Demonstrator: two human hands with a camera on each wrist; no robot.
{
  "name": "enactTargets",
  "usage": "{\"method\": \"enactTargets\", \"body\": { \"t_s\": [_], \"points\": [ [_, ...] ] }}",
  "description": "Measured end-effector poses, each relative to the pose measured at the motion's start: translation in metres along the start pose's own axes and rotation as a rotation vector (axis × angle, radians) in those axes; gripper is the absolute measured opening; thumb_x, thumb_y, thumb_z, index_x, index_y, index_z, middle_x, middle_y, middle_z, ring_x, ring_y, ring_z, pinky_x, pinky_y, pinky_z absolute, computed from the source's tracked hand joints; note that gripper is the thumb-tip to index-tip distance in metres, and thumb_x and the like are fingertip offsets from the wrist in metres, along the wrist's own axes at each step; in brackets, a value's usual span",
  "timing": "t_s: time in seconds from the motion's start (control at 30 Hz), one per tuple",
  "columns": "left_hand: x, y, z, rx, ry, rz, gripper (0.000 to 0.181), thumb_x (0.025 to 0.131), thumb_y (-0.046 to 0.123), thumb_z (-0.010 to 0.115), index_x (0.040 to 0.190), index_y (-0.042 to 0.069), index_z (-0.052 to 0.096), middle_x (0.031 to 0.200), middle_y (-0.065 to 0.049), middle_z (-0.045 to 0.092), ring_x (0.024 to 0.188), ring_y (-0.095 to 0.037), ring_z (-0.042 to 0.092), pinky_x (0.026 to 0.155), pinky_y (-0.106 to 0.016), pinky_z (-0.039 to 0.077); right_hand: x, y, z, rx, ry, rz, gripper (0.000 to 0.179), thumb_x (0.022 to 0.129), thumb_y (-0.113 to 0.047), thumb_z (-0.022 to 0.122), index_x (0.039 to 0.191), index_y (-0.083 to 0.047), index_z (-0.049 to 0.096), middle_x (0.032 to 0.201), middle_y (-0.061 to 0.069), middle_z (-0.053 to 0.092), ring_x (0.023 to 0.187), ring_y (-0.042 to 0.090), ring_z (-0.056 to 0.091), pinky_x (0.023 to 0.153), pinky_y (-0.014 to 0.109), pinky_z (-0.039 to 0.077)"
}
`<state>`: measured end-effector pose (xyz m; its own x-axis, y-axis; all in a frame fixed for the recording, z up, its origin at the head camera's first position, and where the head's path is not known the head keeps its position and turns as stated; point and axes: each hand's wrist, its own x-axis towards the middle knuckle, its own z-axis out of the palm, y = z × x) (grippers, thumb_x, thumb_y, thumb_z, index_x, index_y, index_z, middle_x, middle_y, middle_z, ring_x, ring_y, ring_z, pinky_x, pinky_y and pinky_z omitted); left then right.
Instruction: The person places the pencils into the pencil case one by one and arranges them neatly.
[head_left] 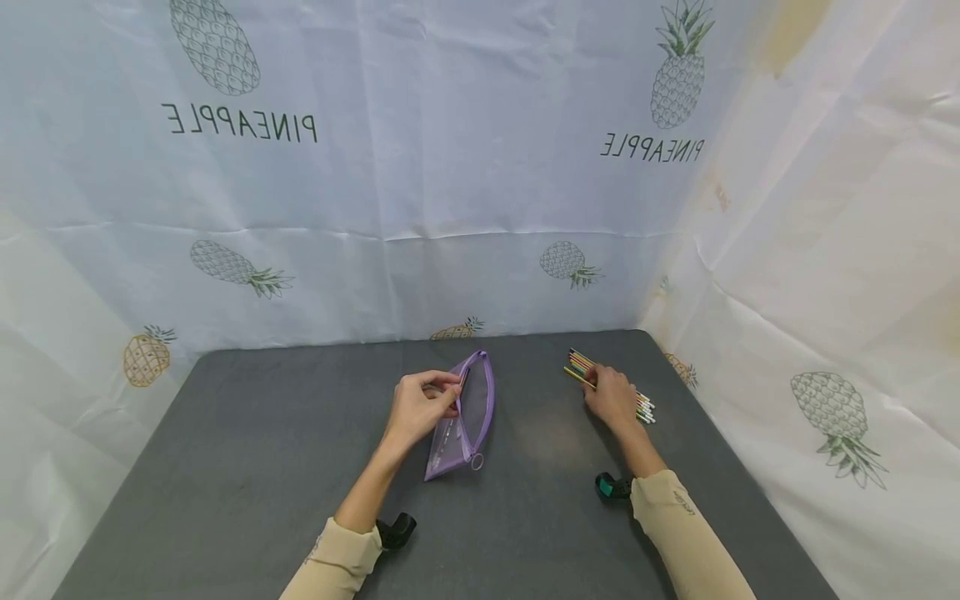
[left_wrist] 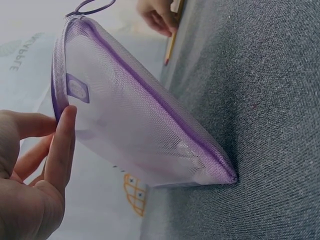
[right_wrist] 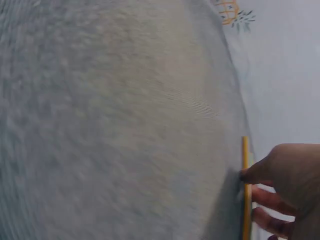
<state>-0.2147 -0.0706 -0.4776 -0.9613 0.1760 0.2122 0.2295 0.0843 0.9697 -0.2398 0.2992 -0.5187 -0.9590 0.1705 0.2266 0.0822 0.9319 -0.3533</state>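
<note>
My left hand (head_left: 422, 406) pinches the rim of a purple mesh zip pouch (head_left: 444, 446) between thumb and fingers. The pouch stands tilted on the table with its mouth spread apart; in the left wrist view, a small purple label (left_wrist: 78, 88) shows on the mesh. Over at the right, my right hand (head_left: 612, 398) is on a bunch of coloured pencils (head_left: 645, 407) lying on the table, their pale ends sticking out past it. A yellow pencil (right_wrist: 245, 155) is pinched by the thumb and fingers in the right wrist view. The palm hides the middle of the bunch.
The dark grey table (head_left: 285, 467) carries all these things. White curtains (head_left: 480, 167) printed with pineapples hang behind and beside it. A black wrist device (head_left: 397, 531) is at the left sleeve, and another wrist device (head_left: 613, 487) at the right. A ring (head_left: 477, 462) hangs from the pouch's near end.
</note>
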Motion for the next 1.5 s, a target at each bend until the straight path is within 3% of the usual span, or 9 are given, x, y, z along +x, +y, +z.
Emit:
{"method": "enactTargets", "body": {
  "t_s": [0.13, 0.33, 0.47, 0.67, 0.93, 1.03, 1.17, 1.33, 1.5],
  "points": [
    [0.000, 0.000, 0.000, 0.001, 0.001, -0.012, 0.020, 0.097, -0.002, 0.074, 0.115, -0.010, 0.079, 0.096, -0.021, 0.075, 0.067, -0.013, 0.078, 0.064, -0.031, 0.073, 0.000, 0.004, -0.005, -0.044, -0.041, -0.010, 0.016, 0.099, -0.008, 0.071, 0.113, -0.002, 0.074, 0.098, 0.016, 0.075, 0.089, 0.037, 0.072, 0.071, 0.056, 0.059],
    [0.000, -0.001, 0.001, -0.004, 0.001, -0.010, 0.019, 0.096, -0.003, 0.073, 0.114, -0.010, 0.079, 0.097, -0.023, 0.075, 0.070, -0.019, 0.080, 0.065, -0.032, 0.073, -0.001, 0.010, -0.005, -0.073, -0.002, -0.089, 0.014, 0.099, -0.003, 0.066, 0.111, -0.002, 0.075, 0.095, 0.016, 0.078, 0.083, 0.037, 0.074, 0.065, 0.055, 0.061],
    [-0.001, -0.001, 0.002, -0.003, 0.005, -0.011, 0.019, 0.097, -0.002, 0.074, 0.114, -0.010, 0.079, 0.095, -0.021, 0.074, 0.066, -0.011, 0.078, 0.065, -0.032, 0.073, -0.003, 0.007, -0.006, -0.063, 0.014, -0.139, 0.014, 0.101, -0.003, 0.068, 0.113, -0.002, 0.075, 0.095, 0.018, 0.080, 0.082, 0.039, 0.075, 0.065, 0.057, 0.062],
    [-0.001, -0.001, 0.002, -0.003, 0.004, -0.014, 0.019, 0.097, -0.001, 0.075, 0.114, -0.010, 0.078, 0.095, -0.020, 0.074, 0.066, -0.010, 0.077, 0.064, -0.031, 0.073, -0.003, -0.002, -0.009, 0.051, 0.035, -0.181, 0.018, 0.103, -0.001, 0.066, 0.119, 0.001, 0.074, 0.092, 0.021, 0.076, 0.078, 0.036, 0.070, 0.066, 0.054, 0.060],
    [0.000, -0.001, 0.002, -0.002, -0.004, -0.003, 0.020, 0.098, -0.001, 0.074, 0.115, -0.011, 0.078, 0.094, -0.020, 0.074, 0.065, -0.011, 0.077, 0.064, -0.030, 0.073, -0.002, -0.027, -0.021, 0.246, 0.068, -0.205, 0.024, 0.105, -0.003, 0.066, 0.129, -0.001, 0.073, 0.101, 0.020, 0.074, 0.070, 0.020, 0.054, 0.060, 0.029, 0.038],
    [0.000, -0.001, 0.002, -0.003, -0.005, -0.008, 0.021, 0.098, 0.000, 0.075, 0.116, -0.010, 0.078, 0.095, -0.020, 0.074, 0.066, -0.011, 0.077, 0.065, -0.030, 0.073, -0.002, -0.038, -0.027, 0.316, 0.076, -0.223, 0.024, 0.106, -0.005, 0.067, 0.129, -0.002, 0.072, 0.101, 0.020, 0.074, 0.069, 0.018, 0.056, 0.058, 0.026, 0.039],
    [0.000, -0.001, 0.002, -0.001, -0.005, -0.011, 0.021, 0.098, 0.001, 0.075, 0.116, -0.010, 0.078, 0.095, -0.020, 0.075, 0.067, -0.011, 0.077, 0.065, -0.029, 0.073, -0.004, -0.054, -0.034, 0.435, 0.067, -0.238, 0.024, 0.107, -0.005, 0.066, 0.130, -0.001, 0.071, 0.102, 0.022, 0.074, 0.075, 0.025, 0.065, 0.057, 0.023, 0.043],
    [0.000, 0.000, 0.001, 0.003, -0.004, -0.005, 0.021, 0.098, 0.000, 0.075, 0.115, -0.011, 0.078, 0.094, -0.021, 0.075, 0.065, -0.012, 0.077, 0.064, -0.030, 0.073, -0.007, -0.077, -0.044, 0.564, 0.037, -0.222, 0.026, 0.108, -0.006, 0.066, 0.134, -0.001, 0.069, 0.109, 0.025, 0.074, 0.094, 0.037, 0.071, 0.069, 0.023, 0.053],
    [0.000, 0.002, 0.000, 0.009, -0.006, -0.009, 0.021, 0.098, 0.001, 0.074, 0.116, -0.010, 0.078, 0.095, -0.021, 0.074, 0.066, -0.014, 0.078, 0.064, -0.031, 0.073, -0.008, -0.097, -0.050, 0.648, 0.038, -0.203, 0.027, 0.108, -0.005, 0.066, 0.135, -0.001, 0.069, 0.113, 0.025, 0.075, 0.099, 0.041, 0.072, 0.077, 0.024, 0.056]
  ]
}}
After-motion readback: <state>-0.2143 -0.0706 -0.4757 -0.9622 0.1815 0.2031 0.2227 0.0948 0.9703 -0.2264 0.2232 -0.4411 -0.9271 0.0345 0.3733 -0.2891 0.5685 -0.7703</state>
